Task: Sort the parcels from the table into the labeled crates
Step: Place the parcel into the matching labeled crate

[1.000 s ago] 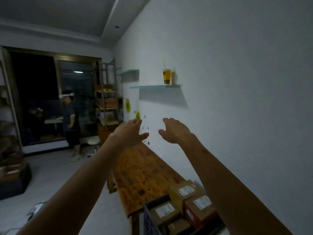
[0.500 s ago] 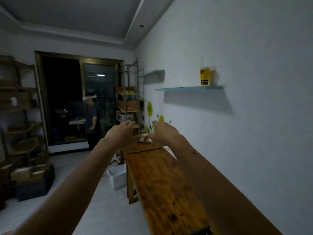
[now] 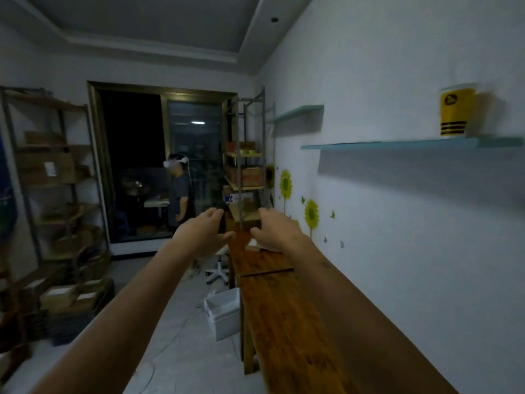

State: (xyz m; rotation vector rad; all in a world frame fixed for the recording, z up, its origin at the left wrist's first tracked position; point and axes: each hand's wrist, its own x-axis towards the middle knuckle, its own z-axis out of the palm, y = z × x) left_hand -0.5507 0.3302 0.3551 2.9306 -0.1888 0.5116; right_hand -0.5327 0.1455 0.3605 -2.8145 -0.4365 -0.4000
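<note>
A long wooden bench [image 3: 287, 314] stands along the white wall on the right, and a dark seam crosses its top. Both arms reach forward over its far end. The left hand [image 3: 205, 234] is released, its fingers loose and holding nothing. The right hand [image 3: 273, 232] is also released, with the fingers spread, and it hovers just above a small pale parcel [image 3: 253, 245] that lies on the far part of the bench; I cannot tell if it touches it. On the wall hangs a light blue shelf [image 3: 397, 143] with a yellow cup [image 3: 455, 110] on it, and sunflower stickers [image 3: 311, 214] are below. A white bin [image 3: 223, 312] stands on the floor beside the bench. On the left, dark crates [image 3: 72, 315] with boxes sit near a rack. Another person [image 3: 179, 191] stands by the dark window.
</note>
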